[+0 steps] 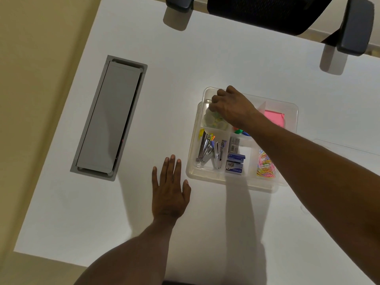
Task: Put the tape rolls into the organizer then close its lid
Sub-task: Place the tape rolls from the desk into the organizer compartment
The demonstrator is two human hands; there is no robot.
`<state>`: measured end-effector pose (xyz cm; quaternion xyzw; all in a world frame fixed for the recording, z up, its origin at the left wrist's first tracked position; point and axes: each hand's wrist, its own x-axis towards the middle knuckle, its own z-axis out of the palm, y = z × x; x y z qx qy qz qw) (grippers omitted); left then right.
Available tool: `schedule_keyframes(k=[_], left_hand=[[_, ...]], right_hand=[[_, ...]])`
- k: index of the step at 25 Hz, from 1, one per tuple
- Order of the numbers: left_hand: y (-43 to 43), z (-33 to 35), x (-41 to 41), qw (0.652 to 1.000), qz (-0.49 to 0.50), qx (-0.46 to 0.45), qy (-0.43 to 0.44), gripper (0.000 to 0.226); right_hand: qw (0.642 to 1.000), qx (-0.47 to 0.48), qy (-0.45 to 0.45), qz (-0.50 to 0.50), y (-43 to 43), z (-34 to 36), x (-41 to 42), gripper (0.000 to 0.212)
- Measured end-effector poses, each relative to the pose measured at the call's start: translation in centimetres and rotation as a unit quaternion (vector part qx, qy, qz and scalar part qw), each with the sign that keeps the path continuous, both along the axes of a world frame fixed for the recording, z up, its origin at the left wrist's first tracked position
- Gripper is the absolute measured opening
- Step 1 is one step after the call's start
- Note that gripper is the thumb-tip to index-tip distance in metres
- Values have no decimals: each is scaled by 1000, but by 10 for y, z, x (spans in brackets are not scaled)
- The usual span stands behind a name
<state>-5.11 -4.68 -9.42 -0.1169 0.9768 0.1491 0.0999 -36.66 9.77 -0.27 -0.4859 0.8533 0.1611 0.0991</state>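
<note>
A clear plastic organizer (193,161) with several compartments stands on the white desk. Tape rolls (216,122) lie in its far left compartment, pale and translucent. My right hand (230,106) reaches over that compartment with its fingers curled downward; whether it holds a roll is hidden beneath the hand. My left hand (169,192) lies flat on the desk just left of the organizer, fingers spread. A clear lid (349,149) lies faintly visible on the desk at the right, behind my right forearm.
Staplers (207,149), staple boxes (235,163), coloured paper clips (266,166) and pink sticky notes (274,118) fill other compartments. A grey cable hatch (109,118) is set into the desk (185,58) at left. A black office chair (277,11) stands at the far edge.
</note>
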Motion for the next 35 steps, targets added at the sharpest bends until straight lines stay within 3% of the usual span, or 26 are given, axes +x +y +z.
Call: schedule_keyframes(k=[8,12,17,22,27,35], left_hand=[[0,2,0,1000,1,6,-2,70],[0,3,0,1000,1,7,-6,70],[0,3,0,1000,1,7,-7,71],[0,3,0,1000,2,9,-4,70],[0,2,0,1000,4,9,-5,71],[0,3,0,1000,7,20,-7,70]], right_hand=[[998,-5,61,-8,3,-3,4,16],[996,-61,57,-40,7,-10,7,25],[994,-112,-19,-6,8,-2,9,24],[992,-66,-106,-24,13,4,6,36],[996,-68,-55,1,12,-2,11,16],[991,-129,-30,11,9,-4,10,14]])
